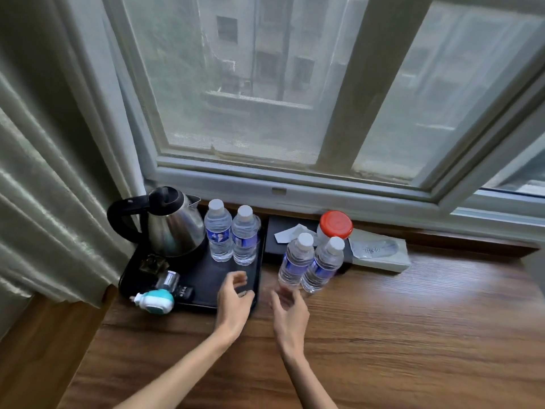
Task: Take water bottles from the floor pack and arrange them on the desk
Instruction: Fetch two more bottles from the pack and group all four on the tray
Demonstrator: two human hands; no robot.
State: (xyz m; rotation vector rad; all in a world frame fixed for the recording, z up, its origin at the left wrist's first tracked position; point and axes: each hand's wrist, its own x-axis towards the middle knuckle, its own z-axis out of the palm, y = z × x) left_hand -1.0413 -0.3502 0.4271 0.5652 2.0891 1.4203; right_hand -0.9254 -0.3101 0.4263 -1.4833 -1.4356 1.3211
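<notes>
Two clear water bottles with white caps and blue labels (pixel 218 231) (pixel 245 236) stand upright side by side on a black tray (pixel 206 278) beside the kettle. Two more bottles (pixel 296 259) (pixel 323 265) stand together on the wooden desk (pixel 398 320), to the right of the tray. My left hand (pixel 234 299) hovers over the tray's front right corner, fingers curled and apart, holding nothing. My right hand (pixel 287 311) is just below the nearer desk bottle, fingers spread, a little blurred, touching or just off its base. The floor pack is out of view.
A steel kettle (pixel 171 228) with a black handle fills the tray's back left. A teal and white plug-in device (pixel 154 301) and small items lie at the tray's front. A red-lidded jar (pixel 335 225), a dark box and a wrapped packet (pixel 379 252) line the window sill. A curtain hangs at left.
</notes>
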